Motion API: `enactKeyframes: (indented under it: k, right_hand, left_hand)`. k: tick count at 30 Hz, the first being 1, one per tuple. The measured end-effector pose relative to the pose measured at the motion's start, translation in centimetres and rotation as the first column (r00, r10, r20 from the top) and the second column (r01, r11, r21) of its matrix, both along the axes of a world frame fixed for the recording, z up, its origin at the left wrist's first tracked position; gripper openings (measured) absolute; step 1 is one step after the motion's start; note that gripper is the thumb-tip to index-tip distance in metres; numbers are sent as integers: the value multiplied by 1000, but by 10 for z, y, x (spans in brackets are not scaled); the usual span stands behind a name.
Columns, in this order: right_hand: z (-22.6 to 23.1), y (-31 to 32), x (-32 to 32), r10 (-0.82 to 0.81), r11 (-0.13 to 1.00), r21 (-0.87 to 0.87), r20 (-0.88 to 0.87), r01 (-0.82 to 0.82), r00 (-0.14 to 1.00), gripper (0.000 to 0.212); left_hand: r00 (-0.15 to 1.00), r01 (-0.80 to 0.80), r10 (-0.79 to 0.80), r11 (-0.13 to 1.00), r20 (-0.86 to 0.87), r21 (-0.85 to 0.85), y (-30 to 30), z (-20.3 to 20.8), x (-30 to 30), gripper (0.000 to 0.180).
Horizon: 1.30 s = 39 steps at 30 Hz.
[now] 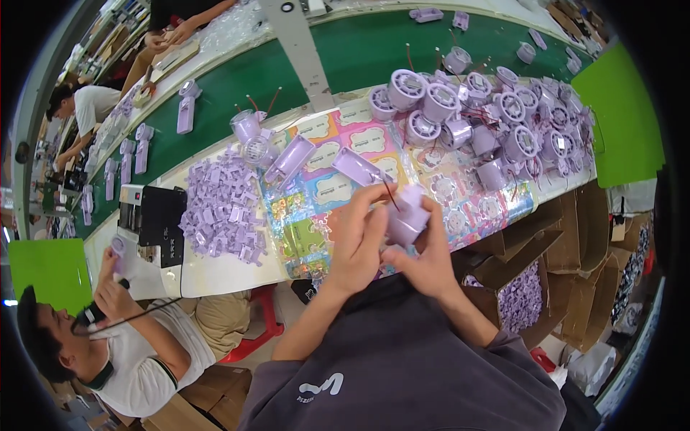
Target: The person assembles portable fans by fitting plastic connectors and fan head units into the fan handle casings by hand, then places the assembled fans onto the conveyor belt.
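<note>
Between my two hands is a lilac plastic fan housing point(408, 221), held in front of my chest at the bench's near edge. My right hand point(430, 260) grips it from the right and below, thumb toward the left. On its left side, my left hand point(357, 241) has fingers bent against the housing, close to a thin dark wire at its top; the exact fingertip contact is partly hidden. Just beyond lie two long lilac handle shells, one point(357, 165) nearest my fingers and another point(290, 159) farther left.
A heap of lilac fan housings with wires point(510, 118) fills the right of the bench. Small lilac parts point(221, 205) are piled left. A green conveyor point(237, 79) runs behind. Cardboard boxes point(496, 294) stand at lower right. A co-worker point(144, 337) sits at left, holding a lilac part.
</note>
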State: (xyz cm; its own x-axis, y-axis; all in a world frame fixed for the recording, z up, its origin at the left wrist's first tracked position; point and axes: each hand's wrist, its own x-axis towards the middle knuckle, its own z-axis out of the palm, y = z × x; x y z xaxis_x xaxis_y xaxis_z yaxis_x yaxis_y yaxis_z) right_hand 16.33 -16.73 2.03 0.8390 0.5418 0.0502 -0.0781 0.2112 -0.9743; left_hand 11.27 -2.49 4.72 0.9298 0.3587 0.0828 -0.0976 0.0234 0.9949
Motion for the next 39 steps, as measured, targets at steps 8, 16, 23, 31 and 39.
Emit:
enactKeyframes:
  k: [8, 16, 23, 31, 39]
  right_hand:
    - [0, -41, 57, 118, 815, -526, 563, 244, 818, 90]
    - [8, -39, 72, 222, 698, -621, 661, 356, 717, 82]
    - [24, -25, 79, 376, 747, -592, 752, 303, 542, 61]
    - [37, -20, 75, 323, 815, -496, 818, 299, 476, 66]
    - [45, -20, 72, 339, 794, -501, 836, 344, 432, 67]
  left_hand:
    - [987, 94, -149, 192, -65, 977, 66, -27, 58, 61]
    - [893, 449, -155, 224, -423, 865, 59, -7, 64, 61]
    - [898, 434, -116, 401, -425, 807, 56, 17, 49, 56]
    - [950, 306, -118, 541, -289, 784, 52, 13, 38, 56]
    - [898, 404, -82, 546, -433, 734, 50, 19, 38, 57]
